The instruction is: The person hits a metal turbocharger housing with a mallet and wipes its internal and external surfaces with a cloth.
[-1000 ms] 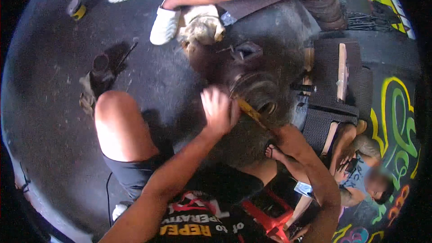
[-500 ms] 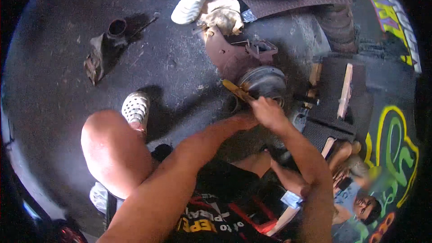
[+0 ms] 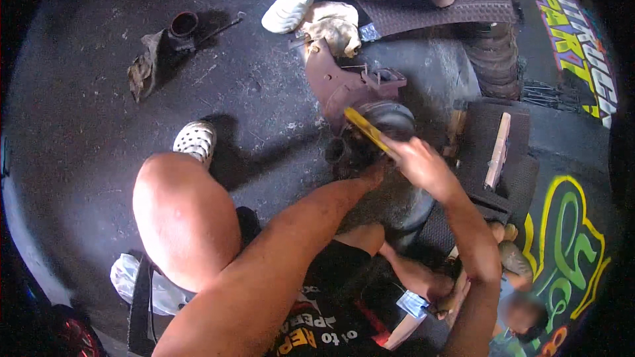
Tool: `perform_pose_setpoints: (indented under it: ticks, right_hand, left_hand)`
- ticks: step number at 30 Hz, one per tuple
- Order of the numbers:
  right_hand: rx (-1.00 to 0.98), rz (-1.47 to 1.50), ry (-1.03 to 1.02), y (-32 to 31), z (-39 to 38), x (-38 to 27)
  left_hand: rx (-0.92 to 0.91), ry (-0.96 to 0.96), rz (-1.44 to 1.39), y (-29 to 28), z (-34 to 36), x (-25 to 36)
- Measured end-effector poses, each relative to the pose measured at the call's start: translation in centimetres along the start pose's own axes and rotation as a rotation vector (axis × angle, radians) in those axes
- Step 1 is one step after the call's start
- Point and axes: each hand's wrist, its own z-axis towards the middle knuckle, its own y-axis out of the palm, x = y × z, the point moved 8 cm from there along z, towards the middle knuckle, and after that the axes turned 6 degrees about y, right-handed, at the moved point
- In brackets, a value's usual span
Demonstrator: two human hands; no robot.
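Note:
My right hand point(image 3: 415, 162) is closed on a long, flat yellow tool point(image 3: 364, 125), angled across a dark round ring point(image 3: 390, 116) on a rusty brown metal housing point(image 3: 331, 82). My left hand point(image 3: 374, 170) reaches to the lower side of that part, in shadow below the tool, and its fingers are hidden. A short dark tube opening point(image 3: 335, 151) shows just left of it. A crumpled cream rag point(image 3: 334, 30) lies against the housing's far end.
Another person's white clog point(image 3: 286, 8) and leg are at the top, beside a textured mat point(image 3: 436, 6). A dark pipe part point(image 3: 184, 24) with a rag lies left. Wooden strips point(image 3: 497, 149) are at right; a person point(image 3: 519, 271) sits lower right. My knee point(image 3: 178, 205) is lower left.
My right hand has risen from low by the forearm onto the tool. My left hand has dropped from atop the tool to beneath it. The view has shifted too.

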Motion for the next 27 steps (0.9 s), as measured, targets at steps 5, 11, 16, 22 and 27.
perform_pose_setpoints:
  ticks: [5,11,16,22,27]
  right_hand:
    - [0.075,-0.019,-0.026,5.0,1.4,0.6]
    - [0.091,-0.301,-0.114,-0.5,-1.5,-3.2]
    - [0.173,-0.392,-0.138,4.9,2.1,-2.3]
    - [-0.061,-0.361,-0.133,1.4,-1.5,-3.6]
    - [0.046,-0.427,-0.122,7.0,4.2,-1.0]
  left_hand:
    - [-0.005,0.039,-0.035,0.3,-0.3,2.5]
    - [0.037,-0.051,-0.015,-1.7,-2.9,-0.1]
    - [0.011,0.036,-0.071,0.2,-0.4,3.5]
    - [0.05,-0.051,-0.042,-2.1,-2.5,0.0]
    - [0.039,0.02,-0.11,-1.0,-1.2,2.8]
